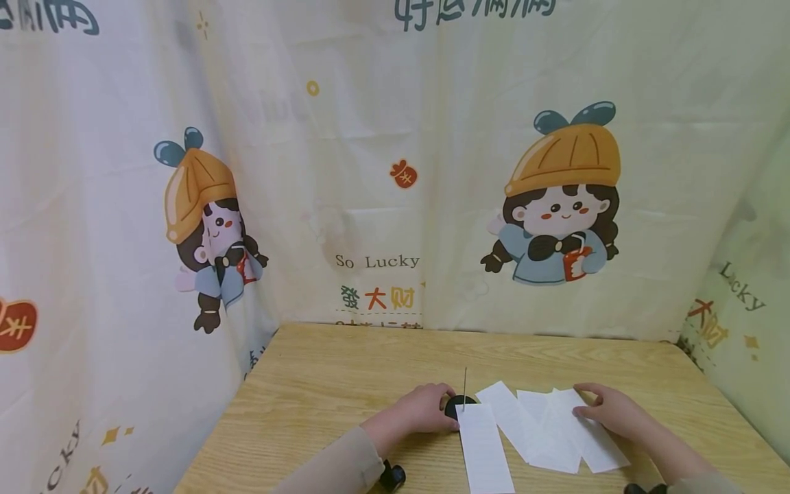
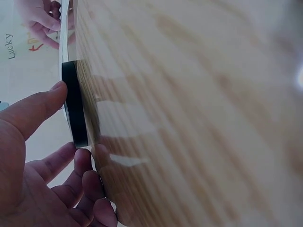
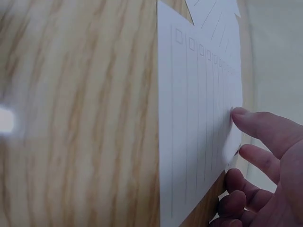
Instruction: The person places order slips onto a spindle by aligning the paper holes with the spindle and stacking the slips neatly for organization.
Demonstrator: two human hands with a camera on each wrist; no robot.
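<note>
Head: we see L hand (image 1: 422,409) gripping blk spike base (image 1: 452,407) on table (image 1: 321,398), 1 white slip (image 1: 485,449) overlapping it; R hand (image 1: 617,409) pinches rightmost slip (image 1: 596,440) of pile (image 1: 546,432). L wrist: thumb (image 2: 42,106) on base rim. R wrist: we've ruled slip w/ boxes.

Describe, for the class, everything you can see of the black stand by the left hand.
The black stand has a low, round base with a plain, smooth-looking side and a thin, straight rod, apparently metal, rising upright from it. It rests on the wooden table, and the left hand grips the base's edge. A white paper slip overlaps the base at the rod; whether the rod pierces it is too small to tell. What the base is made of is unclear.
</note>
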